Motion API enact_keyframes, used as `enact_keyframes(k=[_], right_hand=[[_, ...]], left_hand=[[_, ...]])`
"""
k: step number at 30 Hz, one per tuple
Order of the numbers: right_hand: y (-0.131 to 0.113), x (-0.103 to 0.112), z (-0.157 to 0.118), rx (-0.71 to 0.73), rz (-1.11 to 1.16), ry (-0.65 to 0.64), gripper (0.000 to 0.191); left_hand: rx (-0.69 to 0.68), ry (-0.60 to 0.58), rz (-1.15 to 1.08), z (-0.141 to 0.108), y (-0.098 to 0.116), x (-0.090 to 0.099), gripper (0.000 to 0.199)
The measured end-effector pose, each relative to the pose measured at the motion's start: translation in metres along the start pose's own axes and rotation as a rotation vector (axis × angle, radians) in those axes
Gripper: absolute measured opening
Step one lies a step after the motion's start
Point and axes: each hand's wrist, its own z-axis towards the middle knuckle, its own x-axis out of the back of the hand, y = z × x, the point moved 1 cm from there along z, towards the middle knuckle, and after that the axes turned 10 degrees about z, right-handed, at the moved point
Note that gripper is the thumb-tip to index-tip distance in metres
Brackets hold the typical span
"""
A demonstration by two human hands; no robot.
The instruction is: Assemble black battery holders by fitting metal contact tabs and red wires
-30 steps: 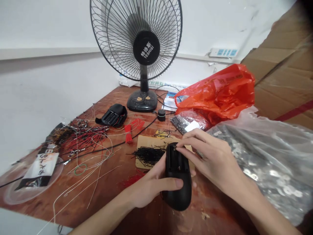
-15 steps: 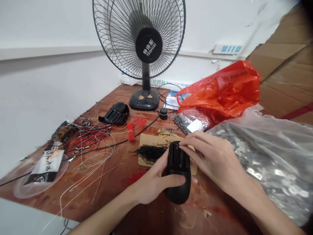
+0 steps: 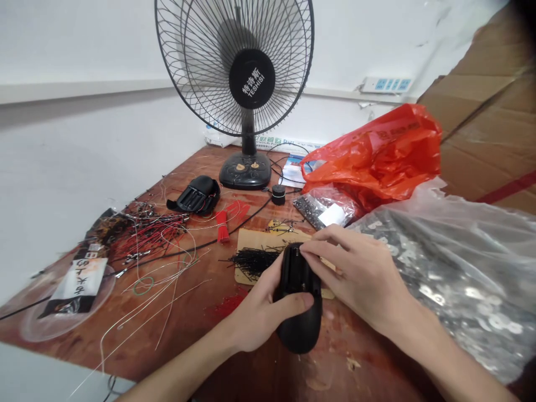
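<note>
My left hand (image 3: pixel 268 304) is wrapped around a rounded black plastic battery case (image 3: pixel 299 326), its thumb lying across the front. The case is tilted upright, with its long open battery slots facing me. At the upper end of the slots, the fingertips of my right hand (image 3: pixel 352 271) are pinched together against the inside edge; whatever they hold is hidden. Behind the case, a pile of short black wires (image 3: pixel 255 261) rests on a tan cardboard piece (image 3: pixel 247 237). Another black battery case (image 3: pixel 196 194) lies farther back on the left.
A black fan (image 3: pixel 247 170) stands at the back of the wooden table (image 3: pixel 159 340). Red wires (image 3: pixel 154 234) and loose pale strands lie left, near a clear plastic lid (image 3: pixel 31 329). On the right are an orange plastic bag (image 3: pixel 377 156) and a clear bag of metal pieces (image 3: pixel 473 296).
The battery case and both hands have shifted slightly left and down in view. My right fingertips stay at the upper end of the slots. The background has shifted slightly left too.
</note>
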Motion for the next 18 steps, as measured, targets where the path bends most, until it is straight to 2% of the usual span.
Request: enact_keyframes(k=[2, 4, 6, 9, 12, 15, 18], right_hand=[[-0.001, -0.002, -0.001, -0.008, 0.002, 0.011, 0.014], [-0.003, -0.004, -0.001, -0.006, 0.01, 0.033, 0.014], [-0.004, -0.008, -0.002, -0.002, 0.023, 0.046, 0.015], [-0.006, -0.015, -0.001, -0.007, 0.089, 0.034, 0.014], [-0.009, -0.018, 0.0, -0.037, 0.206, 0.06, 0.013], [-0.01, -0.015, 0.003, -0.118, 0.355, 0.075, 0.012], [-0.006, -0.009, 0.007, -0.288, 0.545, 0.009, 0.007]], left_hand=[[0.011, 0.003, -0.043, 0.0, -0.002, 0.0, 0.054], [0.024, 0.042, -0.079, 0.001, -0.006, -0.001, 0.046], [0.036, 0.142, -0.071, 0.004, -0.01, -0.001, 0.036], [0.104, 0.327, -0.006, 0.007, -0.015, -0.001, 0.042], [0.171, 0.405, 0.066, 0.01, -0.016, -0.001, 0.045], [0.176, 0.426, 0.113, 0.01, -0.012, -0.002, 0.042], [0.161, 0.438, 0.095, 0.01, -0.01, -0.002, 0.04]])
